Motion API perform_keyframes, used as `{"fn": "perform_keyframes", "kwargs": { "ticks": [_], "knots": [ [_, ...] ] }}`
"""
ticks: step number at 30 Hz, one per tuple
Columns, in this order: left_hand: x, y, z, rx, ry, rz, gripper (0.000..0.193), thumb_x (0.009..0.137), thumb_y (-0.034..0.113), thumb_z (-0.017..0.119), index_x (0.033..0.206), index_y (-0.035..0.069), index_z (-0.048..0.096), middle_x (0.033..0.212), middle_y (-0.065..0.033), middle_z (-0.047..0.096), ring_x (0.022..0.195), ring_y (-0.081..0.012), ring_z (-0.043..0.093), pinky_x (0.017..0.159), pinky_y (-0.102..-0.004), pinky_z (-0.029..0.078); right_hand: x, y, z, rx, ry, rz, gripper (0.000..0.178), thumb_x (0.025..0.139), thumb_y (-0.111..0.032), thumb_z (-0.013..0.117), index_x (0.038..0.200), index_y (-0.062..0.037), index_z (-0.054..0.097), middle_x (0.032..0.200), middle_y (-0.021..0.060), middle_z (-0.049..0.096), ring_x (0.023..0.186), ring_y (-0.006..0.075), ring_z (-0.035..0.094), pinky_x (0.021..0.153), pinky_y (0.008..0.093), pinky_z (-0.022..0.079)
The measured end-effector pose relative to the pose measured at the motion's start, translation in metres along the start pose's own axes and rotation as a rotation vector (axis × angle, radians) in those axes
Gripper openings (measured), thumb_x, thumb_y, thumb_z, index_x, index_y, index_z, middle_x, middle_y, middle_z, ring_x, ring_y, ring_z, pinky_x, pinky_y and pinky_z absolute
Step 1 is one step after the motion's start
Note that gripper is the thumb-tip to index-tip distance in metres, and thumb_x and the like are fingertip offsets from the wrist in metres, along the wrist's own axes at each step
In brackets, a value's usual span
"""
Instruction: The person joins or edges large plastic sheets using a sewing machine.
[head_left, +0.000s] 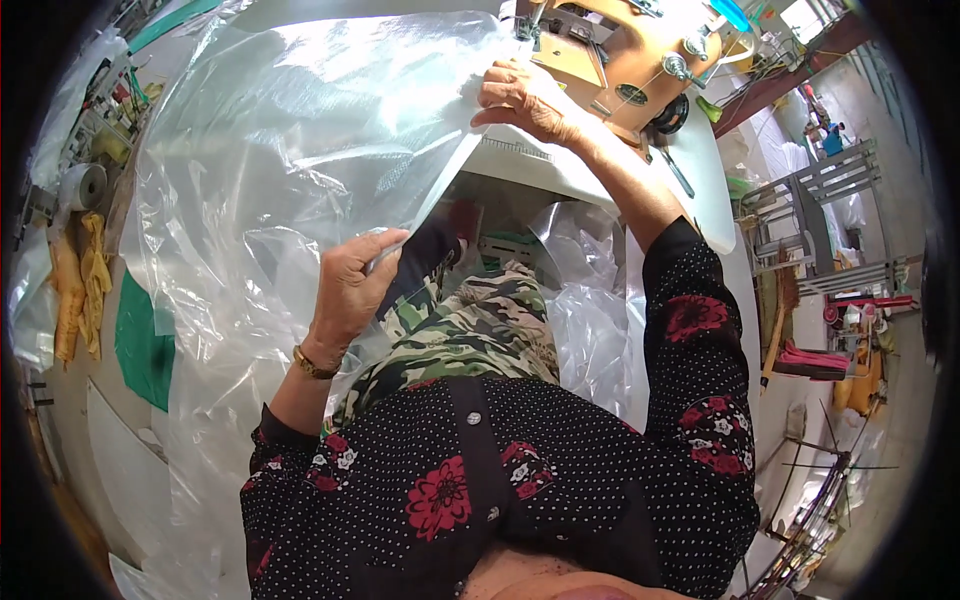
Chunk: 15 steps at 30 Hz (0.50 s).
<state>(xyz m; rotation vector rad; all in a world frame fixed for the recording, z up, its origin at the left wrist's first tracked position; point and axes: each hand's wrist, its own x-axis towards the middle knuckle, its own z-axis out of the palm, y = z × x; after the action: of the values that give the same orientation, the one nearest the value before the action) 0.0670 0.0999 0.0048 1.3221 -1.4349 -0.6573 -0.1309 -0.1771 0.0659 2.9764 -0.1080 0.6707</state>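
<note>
A large sheet of clear plastic film (270,130) spreads over the work table and hangs down on my left side. My left hand (355,280) pinches the film's near edge above my lap. Farther up the same edge, my right hand (525,105) has its fingers curled at the film, close to the sewing machine. The edge runs taut and slanting between both hands. An orange-tan sewing machine (640,70) stands just beyond my right hand; the film reaches its needle end. What lies between my right fingers is partly hidden.
Scissors or a similar tool (678,172) lie on the white tabletop (715,205) right of the machine. More clear film (590,320) bunches below the table by my legs. Metal racks (815,215) stand far right. A white roll (83,187) and yellow cloth (92,270) are at left.
</note>
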Motion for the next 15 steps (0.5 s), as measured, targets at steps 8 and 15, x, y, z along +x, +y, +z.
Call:
{"fn": "perform_keyframes", "kwargs": {
  "ticks": [8,15],
  "knots": [
    [-0.001,0.012,0.046,0.151,-0.177,0.199,0.024,0.082,-0.003,0.060,0.105,-0.003,0.066,0.076,-0.0166,0.061,0.063,-0.0273,0.059,0.059,-0.0322,0.047,-0.014,0.031,-0.004,-0.314,0.090,0.109,0.042,0.079,-0.041,0.073,0.107,-0.0126,0.059,0.100,0.0042,0.058,0.101,0.0233,0.054,0.094,0.0423,0.035],
    [0.008,-0.007,0.067,0.255,-0.248,0.339,0.024,0.081,0.000,0.060,0.105,0.000,0.065,0.069,-0.0158,0.054,0.060,-0.0329,0.057,0.054,-0.0389,0.044,-0.040,-0.015,0.061,-0.269,0.630,0.675,0.058,0.074,-0.043,0.078,0.111,-0.0051,0.055,0.107,0.0138,0.057,0.104,0.0288,0.053,0.093,0.0430,0.036]
  ]
}}
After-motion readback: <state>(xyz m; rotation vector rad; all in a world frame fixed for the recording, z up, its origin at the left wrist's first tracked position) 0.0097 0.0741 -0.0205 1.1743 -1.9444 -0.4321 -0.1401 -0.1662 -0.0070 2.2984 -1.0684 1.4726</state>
